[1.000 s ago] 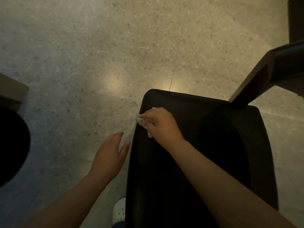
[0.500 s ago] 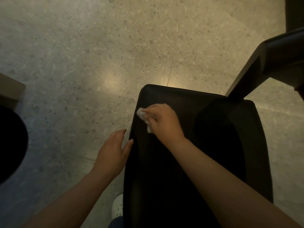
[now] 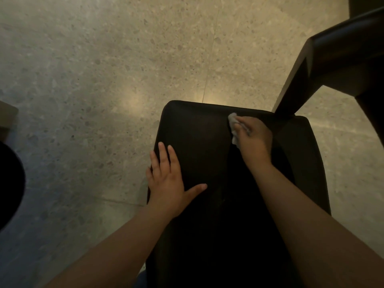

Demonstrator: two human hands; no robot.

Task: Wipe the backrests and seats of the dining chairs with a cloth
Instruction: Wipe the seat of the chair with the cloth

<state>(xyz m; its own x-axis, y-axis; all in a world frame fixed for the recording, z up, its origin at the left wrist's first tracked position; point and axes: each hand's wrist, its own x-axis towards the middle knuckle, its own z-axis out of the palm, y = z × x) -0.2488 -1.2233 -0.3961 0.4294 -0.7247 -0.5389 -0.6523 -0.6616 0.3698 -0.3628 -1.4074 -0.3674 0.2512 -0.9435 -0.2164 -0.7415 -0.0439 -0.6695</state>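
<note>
White cloth (image 3: pixel 232 121) bunched under right fingers (image 3: pixel 247 126), black chair (image 3: pixel 197 132)

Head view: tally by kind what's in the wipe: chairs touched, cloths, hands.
black padded chair: 1
white crumpled cloth: 1
bare hands: 2 (left hand flat on the chair, right hand holding the cloth)
Total: 4

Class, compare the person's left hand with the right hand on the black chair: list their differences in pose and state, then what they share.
The left hand lies flat, fingers spread; the right hand is curled.
The left hand holds nothing; the right hand grips a white cloth.
The left hand sits nearer the camera than the right hand.
Both touch the black chair.
</note>
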